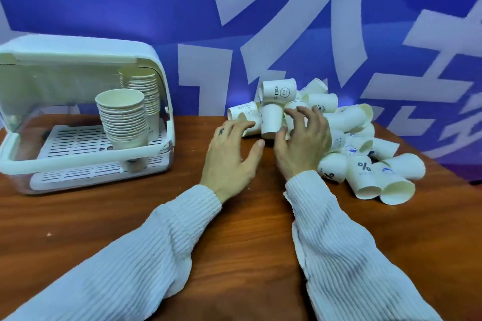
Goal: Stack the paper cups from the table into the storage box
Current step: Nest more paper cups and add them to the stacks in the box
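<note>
A heap of white paper cups [349, 143] lies on the wooden table [104, 216] at the centre right, several printed with small marks. One cup [270, 120] stands upside down at the heap's front, between my two hands. My left hand [232, 154] hovers just left of it with fingers spread, holding nothing. My right hand [302, 138] reaches over the heap's front with fingers spread and slightly bent, holding nothing. The white storage box [86, 117] stands open at the left with two stacks of cups [122, 117] inside.
A blue wall with large white shapes [234, 21] rises right behind the table. The table's right edge [443, 164] runs diagonally close to the heap. Both arms wear white ribbed sleeves [156, 255].
</note>
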Demonstrator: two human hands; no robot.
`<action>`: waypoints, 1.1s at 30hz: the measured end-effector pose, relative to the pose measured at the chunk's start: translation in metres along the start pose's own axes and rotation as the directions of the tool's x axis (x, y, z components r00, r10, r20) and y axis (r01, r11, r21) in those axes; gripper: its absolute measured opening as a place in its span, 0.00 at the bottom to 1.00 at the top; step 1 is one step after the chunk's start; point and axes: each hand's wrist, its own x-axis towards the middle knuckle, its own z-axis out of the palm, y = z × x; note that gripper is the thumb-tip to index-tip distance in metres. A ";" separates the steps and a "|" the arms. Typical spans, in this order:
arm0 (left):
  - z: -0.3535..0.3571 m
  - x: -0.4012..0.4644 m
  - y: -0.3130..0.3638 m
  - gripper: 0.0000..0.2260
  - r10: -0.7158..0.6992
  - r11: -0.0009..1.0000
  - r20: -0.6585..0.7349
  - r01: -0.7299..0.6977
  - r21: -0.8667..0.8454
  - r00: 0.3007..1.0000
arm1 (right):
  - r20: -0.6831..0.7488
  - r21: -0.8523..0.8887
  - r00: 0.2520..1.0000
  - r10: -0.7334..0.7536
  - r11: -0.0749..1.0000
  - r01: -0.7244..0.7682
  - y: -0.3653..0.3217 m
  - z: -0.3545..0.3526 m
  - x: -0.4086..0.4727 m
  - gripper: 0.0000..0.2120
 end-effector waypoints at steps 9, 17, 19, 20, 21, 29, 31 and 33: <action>0.021 -0.027 -0.006 0.24 0.039 0.998 0.073 -0.041 0.036 0.997 | -0.116 0.033 0.965 0.236 0.972 -0.234 0.056 -0.028 0.012 0.12; 0.021 -0.027 -0.007 0.48 0.081 0.996 -0.032 -0.080 0.030 0.996 | 0.204 0.554 0.952 0.229 0.775 -0.305 -0.034 -0.036 -0.013 0.05; 0.019 -0.026 -0.010 0.43 0.071 0.997 -0.107 -0.065 0.051 0.992 | 0.361 0.546 0.913 0.191 0.750 -0.373 -0.039 -0.035 -0.019 0.03; 0.018 -0.026 -0.012 0.39 0.079 0.994 -0.130 -0.069 0.081 0.988 | 0.431 0.535 0.887 0.167 0.744 -0.400 -0.038 -0.036 -0.018 0.04; 0.016 -0.026 -0.014 0.36 0.079 0.993 -0.128 -0.067 0.094 0.989 | 0.478 0.502 0.865 0.156 0.760 -0.414 -0.033 -0.038 -0.014 0.10; 0.014 -0.028 -0.011 0.35 -0.022 1.000 -0.013 0.022 -0.003 1.000 | 0.347 -0.436 0.830 0.436 0.859 -0.269 0.047 -0.080 0.000 0.24; 0.014 -0.029 -0.009 0.34 -0.015 1.000 -0.011 0.015 -0.008 1.000 | 0.403 -0.465 0.750 0.524 0.823 -0.325 0.053 -0.085 0.000 0.25; 0.015 -0.030 -0.008 0.34 -0.019 1.000 -0.005 0.019 -0.008 1.000 | 0.469 -0.463 0.663 0.583 0.802 -0.378 0.055 -0.087 0.001 0.25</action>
